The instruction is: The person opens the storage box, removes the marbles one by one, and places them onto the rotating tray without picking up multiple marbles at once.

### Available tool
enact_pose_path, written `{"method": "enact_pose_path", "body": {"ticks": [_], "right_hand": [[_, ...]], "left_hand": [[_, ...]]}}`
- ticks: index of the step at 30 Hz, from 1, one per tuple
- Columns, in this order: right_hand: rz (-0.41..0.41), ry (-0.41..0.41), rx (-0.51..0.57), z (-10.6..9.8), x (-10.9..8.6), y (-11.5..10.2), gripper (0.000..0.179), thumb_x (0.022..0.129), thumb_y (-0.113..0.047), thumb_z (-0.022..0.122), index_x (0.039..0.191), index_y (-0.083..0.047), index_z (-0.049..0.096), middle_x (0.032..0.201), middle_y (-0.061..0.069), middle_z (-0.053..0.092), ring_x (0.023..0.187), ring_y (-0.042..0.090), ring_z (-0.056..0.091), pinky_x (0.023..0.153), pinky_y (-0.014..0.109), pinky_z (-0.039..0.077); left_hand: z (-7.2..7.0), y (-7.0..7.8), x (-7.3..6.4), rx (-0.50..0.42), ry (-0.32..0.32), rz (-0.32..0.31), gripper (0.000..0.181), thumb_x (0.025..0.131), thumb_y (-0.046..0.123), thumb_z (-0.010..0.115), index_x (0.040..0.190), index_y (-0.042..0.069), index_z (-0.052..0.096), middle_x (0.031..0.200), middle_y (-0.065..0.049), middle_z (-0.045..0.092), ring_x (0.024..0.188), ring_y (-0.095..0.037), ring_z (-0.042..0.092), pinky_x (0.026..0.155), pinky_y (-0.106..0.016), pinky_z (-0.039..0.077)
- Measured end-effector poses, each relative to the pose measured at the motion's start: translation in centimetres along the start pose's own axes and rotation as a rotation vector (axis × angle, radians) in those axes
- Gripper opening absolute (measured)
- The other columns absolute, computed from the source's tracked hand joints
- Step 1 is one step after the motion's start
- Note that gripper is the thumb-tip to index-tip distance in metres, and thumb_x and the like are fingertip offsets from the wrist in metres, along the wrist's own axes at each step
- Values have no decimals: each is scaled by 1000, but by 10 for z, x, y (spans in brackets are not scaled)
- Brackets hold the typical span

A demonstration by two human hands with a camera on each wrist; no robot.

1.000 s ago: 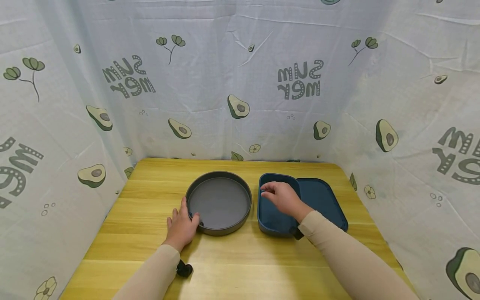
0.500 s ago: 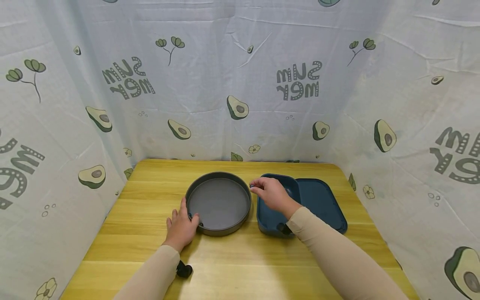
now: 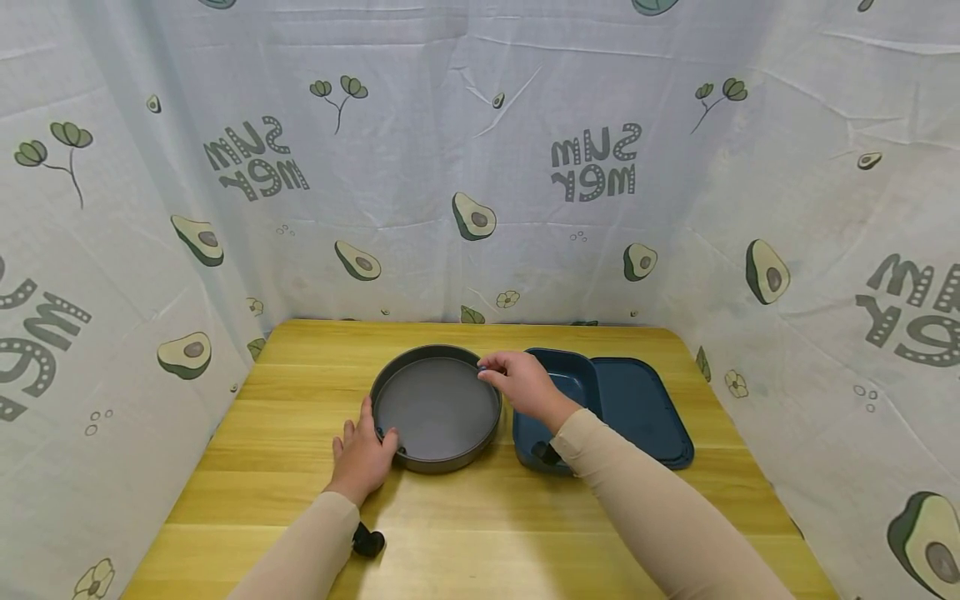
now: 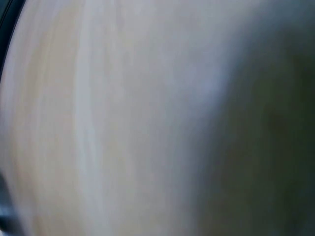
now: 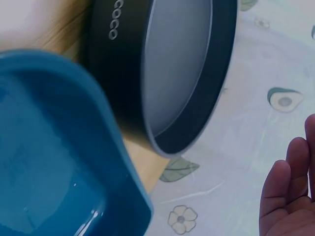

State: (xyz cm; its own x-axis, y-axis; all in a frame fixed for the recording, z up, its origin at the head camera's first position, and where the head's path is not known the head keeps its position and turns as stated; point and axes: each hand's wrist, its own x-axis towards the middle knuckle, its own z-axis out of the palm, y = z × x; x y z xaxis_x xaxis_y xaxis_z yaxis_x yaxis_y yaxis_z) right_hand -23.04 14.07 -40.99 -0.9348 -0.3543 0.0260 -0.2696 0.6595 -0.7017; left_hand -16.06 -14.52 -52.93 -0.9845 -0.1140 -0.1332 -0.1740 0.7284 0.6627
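Note:
A round, dark grey cake pan [image 3: 437,410] lies on the wooden table in the head view. My left hand [image 3: 363,457] holds its near left rim, thumb inside and fingers along the outer wall. Over the pan's right rim is my right hand [image 3: 525,385], thumb and forefinger pinching a small dark blue thing [image 3: 482,368] too small to identify. Right beside the pan stands a deep blue rectangular container [image 3: 531,450], partly hidden under the right hand and wrist. In the right wrist view, fingers [image 5: 290,189] show at the right edge, while what they pinch is out of sight.
A flat dark blue lid [image 3: 643,408] lies against the container's right side. The wooden table [image 3: 450,533] meets a patterned white curtain [image 3: 420,167] at the back and sides. The left wrist view is mostly a blur of tabletop [image 4: 98,123].
My right hand has moved left from above the blue container to the pan's right rim, carrying the small blue thing. The left hand and the pan have stayed in place.

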Motion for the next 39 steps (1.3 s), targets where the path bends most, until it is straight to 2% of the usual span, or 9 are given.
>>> {"method": "enact_pose_path", "body": {"ticks": [8, 13, 21, 27, 32, 36, 39], "right_hand": [[-38, 13, 24, 11, 6, -7, 26, 104, -21, 67, 126, -11, 75, 111, 3, 78, 94, 15, 68, 79, 33, 57], [-28, 6, 40, 18, 10, -11, 24, 104, -21, 67, 125, -13, 75, 110, 2, 77, 93, 15, 66, 81, 34, 57], [-26, -9, 63, 30, 17, -19, 22, 103, -21, 68, 122, -14, 76, 111, 1, 76, 98, 16, 68, 86, 36, 59], [-43, -32, 44, 34, 20, -21, 22, 104, -22, 67, 123, -13, 76, 112, 2, 76, 95, 15, 67, 82, 34, 58], [-43, -35, 39, 37, 21, -23, 21, 104, -23, 68, 121, -14, 76, 111, 1, 77, 95, 14, 67, 84, 33, 59], [-42, -36, 44, 39, 22, -26, 21, 103, -23, 68, 120, -14, 76, 110, 1, 77, 96, 15, 67, 85, 34, 59], [-37, -39, 48, 40, 22, -27, 20, 104, -23, 68, 120, -14, 76, 110, 1, 77, 96, 15, 67, 85, 35, 59]], "left_hand": [[0, 0, 0, 0, -2, -2, 85, 109, 40, 48, 171, 13, -3, 172, -25, 27, 160, -55, 7, 125, -75, -3], [1, -1, 0, 13, 20, 7, 84, 108, 38, 50, 171, 11, 1, 169, -27, 33, 159, -55, 10, 124, -76, 0], [2, -3, 2, 5, 5, 3, 85, 109, 41, 48, 171, 14, -3, 170, -26, 30, 160, -55, 8, 125, -75, -2], [3, -3, 3, 1, 15, 7, 85, 108, 40, 49, 171, 13, -1, 170, -26, 31, 159, -55, 9, 125, -75, -1], [5, -6, 4, -14, 32, 26, 85, 107, 39, 49, 171, 12, 1, 168, -29, 32, 158, -57, 9, 124, -76, -1], [6, -7, 5, -24, 18, 24, 84, 108, 41, 46, 171, 14, -3, 170, -27, 29, 160, -55, 7, 125, -74, -4], [4, -5, 3, -21, 23, 28, 84, 108, 39, 48, 171, 13, -1, 170, -27, 30, 159, -57, 8, 124, -76, -2]]}}
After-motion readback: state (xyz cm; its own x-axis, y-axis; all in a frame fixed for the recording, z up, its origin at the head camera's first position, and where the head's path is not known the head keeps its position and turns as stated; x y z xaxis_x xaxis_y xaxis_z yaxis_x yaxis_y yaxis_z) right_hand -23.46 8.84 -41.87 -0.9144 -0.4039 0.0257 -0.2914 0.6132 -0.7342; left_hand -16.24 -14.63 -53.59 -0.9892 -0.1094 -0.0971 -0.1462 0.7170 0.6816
